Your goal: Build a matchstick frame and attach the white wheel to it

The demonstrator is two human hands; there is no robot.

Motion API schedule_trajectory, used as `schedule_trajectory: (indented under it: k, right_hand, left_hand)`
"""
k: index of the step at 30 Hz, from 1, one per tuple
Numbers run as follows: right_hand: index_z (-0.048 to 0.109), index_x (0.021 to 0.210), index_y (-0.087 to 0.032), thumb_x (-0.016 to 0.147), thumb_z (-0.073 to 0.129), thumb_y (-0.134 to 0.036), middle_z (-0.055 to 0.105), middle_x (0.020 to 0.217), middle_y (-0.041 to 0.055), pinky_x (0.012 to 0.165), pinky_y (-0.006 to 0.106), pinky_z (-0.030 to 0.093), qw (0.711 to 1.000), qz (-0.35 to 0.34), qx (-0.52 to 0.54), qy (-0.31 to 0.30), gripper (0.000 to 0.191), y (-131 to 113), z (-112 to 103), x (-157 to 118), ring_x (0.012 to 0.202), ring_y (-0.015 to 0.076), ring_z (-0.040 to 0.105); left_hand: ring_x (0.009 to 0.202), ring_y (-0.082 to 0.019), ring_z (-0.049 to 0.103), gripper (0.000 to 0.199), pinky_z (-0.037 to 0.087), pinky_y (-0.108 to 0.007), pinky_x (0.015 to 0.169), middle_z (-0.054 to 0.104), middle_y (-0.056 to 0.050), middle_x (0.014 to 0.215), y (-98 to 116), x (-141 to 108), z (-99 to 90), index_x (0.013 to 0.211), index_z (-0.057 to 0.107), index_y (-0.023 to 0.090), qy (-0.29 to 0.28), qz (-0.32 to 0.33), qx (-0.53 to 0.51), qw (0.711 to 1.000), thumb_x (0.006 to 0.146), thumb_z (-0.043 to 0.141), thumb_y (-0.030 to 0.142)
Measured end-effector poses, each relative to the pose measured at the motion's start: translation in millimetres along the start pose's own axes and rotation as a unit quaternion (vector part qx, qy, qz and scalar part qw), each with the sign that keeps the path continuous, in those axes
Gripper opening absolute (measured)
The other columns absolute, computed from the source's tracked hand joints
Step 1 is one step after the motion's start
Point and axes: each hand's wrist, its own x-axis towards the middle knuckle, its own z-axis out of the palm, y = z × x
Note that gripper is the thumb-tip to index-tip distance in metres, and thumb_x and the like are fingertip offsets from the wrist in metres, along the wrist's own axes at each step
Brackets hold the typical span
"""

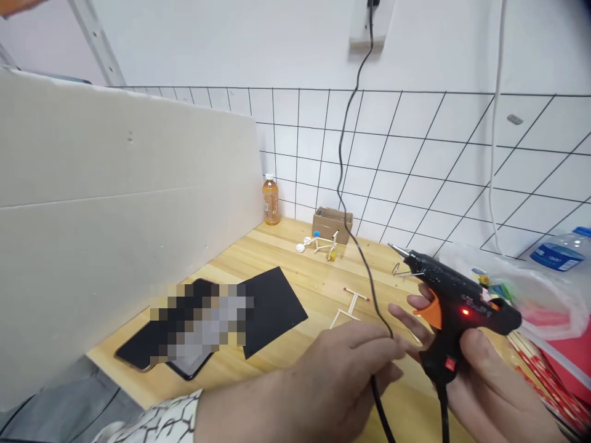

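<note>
1. The right hand [496, 387] is clamped around the handle of a black hot glue gun [457, 295]. It holds the gun up over the right part of the table [281, 243], with the metal nozzle pointing toward the far edge. A red light glows on the gun's body.
2. Spread fingers [409, 301] show beyond the gun beside its orange trigger [429, 311]; they seem to belong to the right hand.
3. The left arm reaches in from the bottom edge of the view, in a patterned sleeve [157, 421]. The left hand [332, 381] is turned back-up, its fingers half curled and stretched toward the gun.
4. The left hand lies over a black cord [378, 394] that hangs down near the glue gun. Whether it grips the cord is hard to tell.
5. The two hands are apart but close, with the left fingertips just beside the gun.
6. A frame of thin wooden sticks [348, 311] lies on the table just beyond the left hand.
7. Near the far edge stand a small stick structure [323, 244], a cardboard box [332, 224] and a bottle of orange drink [271, 200].
8. Toward the left edge, beside a tall pale board [92, 184], lie a black sheet [272, 304] and a pixelated, unreadable object [198, 326].
9. At the right edge are a plastic bag [521, 301] and a clear water bottle [561, 249].
</note>
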Motion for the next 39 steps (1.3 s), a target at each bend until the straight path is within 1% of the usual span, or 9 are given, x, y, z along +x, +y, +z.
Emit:
schedule_trajectory:
  k: [6, 10, 12, 17, 24, 30, 33, 36, 39]
  right_hand:
    - [0.062, 0.111, -0.025, 0.08, 0.056, -0.044, 0.069, 0.098, 0.0108, 0.069, 0.045, 0.055, 0.999, -0.024, -0.018, 0.015, 0.037, -7, -16, 3, 0.084, 0.0292, 0.065]
    - [0.062, 0.111, -0.028, 0.08, 0.057, -0.038, 0.067, 0.101, 0.0069, 0.07, 0.039, 0.055, 0.996, -0.075, -0.017, 0.042, 0.033, -23, -25, 14, 0.077, 0.0234, 0.064]
    - [0.064, 0.107, -0.028, 0.081, 0.056, -0.036, 0.067, 0.099, 0.0058, 0.07, 0.037, 0.055, 0.995, -0.087, -0.019, 0.047, 0.028, -28, -27, 18, 0.076, 0.022, 0.063]
    - [0.068, 0.097, -0.026, 0.082, 0.054, -0.037, 0.068, 0.101, 0.0075, 0.068, 0.035, 0.057, 0.994, -0.059, -0.037, 0.08, 0.023, -23, -36, 23, 0.077, 0.0226, 0.065]
    - [0.067, 0.101, -0.027, 0.08, 0.057, -0.038, 0.069, 0.097, 0.0071, 0.063, 0.031, 0.057, 0.997, -0.029, -0.03, 0.071, 0.025, -16, -39, 28, 0.07, 0.0198, 0.064]
    - [0.067, 0.1, -0.026, 0.078, 0.061, -0.037, 0.07, 0.09, 0.0064, 0.06, 0.033, 0.056, 0.996, -0.014, -0.026, 0.087, 0.026, -14, -28, 28, 0.066, 0.0207, 0.065]
    - [0.067, 0.098, -0.027, 0.078, 0.061, -0.036, 0.07, 0.087, 0.0047, 0.059, 0.033, 0.055, 0.996, -0.005, -0.019, 0.084, 0.022, -12, -28, 26, 0.067, 0.0211, 0.065]
    - [0.068, 0.097, -0.027, 0.078, 0.062, -0.036, 0.07, 0.093, 0.0044, 0.062, 0.033, 0.055, 0.997, -0.001, -0.035, 0.074, 0.022, -9, -29, 27, 0.07, 0.0211, 0.065]
    - [0.068, 0.096, -0.025, 0.078, 0.062, -0.038, 0.07, 0.095, 0.0045, 0.069, 0.033, 0.055, 0.996, -0.007, -0.053, 0.065, 0.023, -7, -28, 30, 0.074, 0.02, 0.065]
  left_hand:
    - [0.11, -0.01, 0.053, 0.037, 0.044, -0.018, 0.092, 0.058, -0.005, 0.119, -12, 13, 11.9, 0.119, 0.044, 0.016, -0.169, 0.044, -0.018, 0.984, 0.084, 0.041, 0.008]
    - [0.111, -0.016, 0.052, 0.049, 0.044, -0.028, 0.094, 0.056, -0.009, 0.122, -73, 31, 11.3, 0.124, 0.042, 0.012, -0.166, -0.048, 0.198, 0.965, 0.076, 0.04, 0.001]
    - [0.106, -0.019, 0.054, 0.041, 0.047, -0.031, 0.089, 0.055, -0.011, 0.121, -113, 45, 13.5, 0.117, 0.048, 0.012, -0.236, -0.064, 0.355, 0.902, 0.078, 0.041, 0.002]
    - [0.096, -0.025, 0.058, 0.024, 0.049, -0.038, 0.08, 0.06, -0.018, 0.104, -191, 68, 22.7, 0.099, 0.058, 0.005, -0.275, -0.106, 0.422, 0.858, 0.08, 0.044, 0.001]
    - [0.098, -0.02, 0.057, 0.033, 0.05, -0.041, 0.082, 0.055, -0.01, 0.115, -242, 66, 1.5, 0.115, 0.052, 0.014, -0.277, -0.183, 0.464, 0.822, 0.087, 0.053, 0.032]
    - [0.099, -0.021, 0.056, 0.033, 0.049, -0.042, 0.083, 0.055, -0.009, 0.116, -268, 66, -31.2, 0.115, 0.052, 0.015, -0.242, -0.232, 0.474, 0.814, 0.087, 0.052, 0.031]
    - [0.104, -0.029, 0.055, 0.035, 0.045, -0.045, 0.087, 0.049, -0.023, 0.123, -270, 66, -42.7, 0.113, 0.052, 0.003, -0.212, -0.241, 0.462, 0.827, 0.079, 0.053, 0.006]
    - [0.101, -0.029, 0.057, 0.036, 0.046, -0.045, 0.084, 0.047, -0.023, 0.124, -250, 66, -42.7, 0.112, 0.053, 0.005, -0.179, -0.226, 0.441, 0.85, 0.076, 0.049, 0.003]
    - [0.101, -0.021, 0.056, 0.031, 0.046, -0.035, 0.086, 0.056, -0.013, 0.115, -197, 57, -29.6, 0.114, 0.052, 0.014, -0.152, -0.169, 0.403, 0.887, 0.085, 0.041, 0.012]
